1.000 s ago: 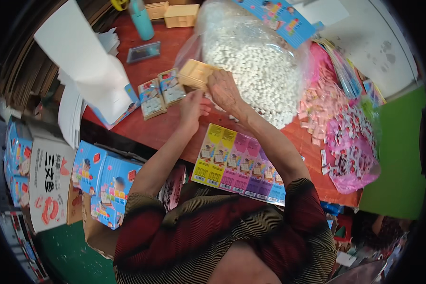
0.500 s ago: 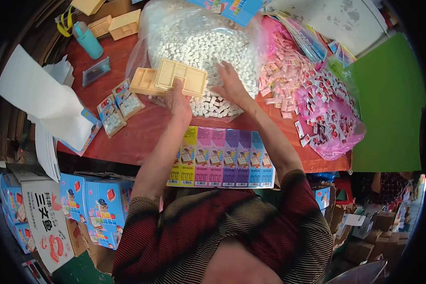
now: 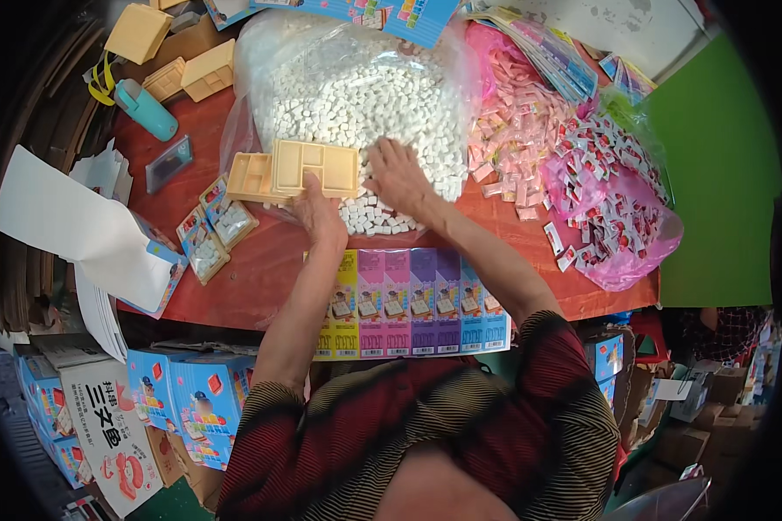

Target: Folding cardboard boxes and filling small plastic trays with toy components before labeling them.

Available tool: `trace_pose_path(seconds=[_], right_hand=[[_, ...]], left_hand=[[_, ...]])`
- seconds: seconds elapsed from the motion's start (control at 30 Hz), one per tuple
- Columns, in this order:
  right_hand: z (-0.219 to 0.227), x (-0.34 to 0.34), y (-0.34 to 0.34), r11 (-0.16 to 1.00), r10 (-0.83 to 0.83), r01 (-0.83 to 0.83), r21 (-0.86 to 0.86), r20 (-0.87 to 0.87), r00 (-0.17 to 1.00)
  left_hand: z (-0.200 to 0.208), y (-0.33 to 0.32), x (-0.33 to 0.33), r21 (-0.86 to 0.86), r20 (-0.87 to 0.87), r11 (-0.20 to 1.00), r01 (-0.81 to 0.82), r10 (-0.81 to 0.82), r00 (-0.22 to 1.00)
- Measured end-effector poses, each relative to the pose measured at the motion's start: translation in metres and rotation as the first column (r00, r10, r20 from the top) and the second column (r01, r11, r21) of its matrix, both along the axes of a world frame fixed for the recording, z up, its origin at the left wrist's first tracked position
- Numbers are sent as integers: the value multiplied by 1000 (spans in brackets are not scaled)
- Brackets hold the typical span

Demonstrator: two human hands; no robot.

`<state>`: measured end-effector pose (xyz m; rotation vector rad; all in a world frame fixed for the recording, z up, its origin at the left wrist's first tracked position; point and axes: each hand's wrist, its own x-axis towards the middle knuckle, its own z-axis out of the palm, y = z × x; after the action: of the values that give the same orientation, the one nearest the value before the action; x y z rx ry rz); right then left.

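Note:
My left hand [image 3: 323, 217] grips a cream plastic compartment tray [image 3: 335, 165] from its near edge, thumb on top. Another tray [image 3: 250, 169] sticks out from under it on the left. Both are over the near left part of a heap of small white pieces [image 3: 356, 100] in a clear plastic bag [image 3: 250, 65]. Just right of the trays, my right hand [image 3: 400, 180] rests on the white pieces with its fingers stretched out and slightly apart. Whether any piece lies under those fingers is hidden.
Pink wrapped packets [image 3: 517, 130] and red-and-white sachets [image 3: 613, 174] lie to the right. Two filled trays [image 3: 217, 227], a dark clear-lidded case [image 3: 168, 163] and a teal bottle [image 3: 148, 110] stand left. Printed card sheets [image 3: 408, 300] lie at the table's near edge.
The whole view has shifted a little. My right hand has come left and nearer, down onto the white pieces beside the trays. The trays, still in my left hand, look more level.

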<state>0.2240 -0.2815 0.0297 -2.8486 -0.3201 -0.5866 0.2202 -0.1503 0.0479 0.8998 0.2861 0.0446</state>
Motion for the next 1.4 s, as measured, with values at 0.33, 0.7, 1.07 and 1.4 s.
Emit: trace_pose_path(seconds=[0.33,0.7,1.07,1.4], right_hand=[[-17,39,-11,898,-157,125,422,41,987],[-2,29,39,163,-12,13,987,-12,1000],[32,22,18,370,250,-90,925,-6,968],[10,-2,-29,607,-114,100,789,-38,993]], left_hand=[[0,-21,11,30,-154,999,-29,33,987],[-4,-46,14,99,-52,989,-109,115,992],[-1,-34,17,-223,-203,970,95,-141,969],[-1,-26,13,-268,-91,899,346,-381,920]])
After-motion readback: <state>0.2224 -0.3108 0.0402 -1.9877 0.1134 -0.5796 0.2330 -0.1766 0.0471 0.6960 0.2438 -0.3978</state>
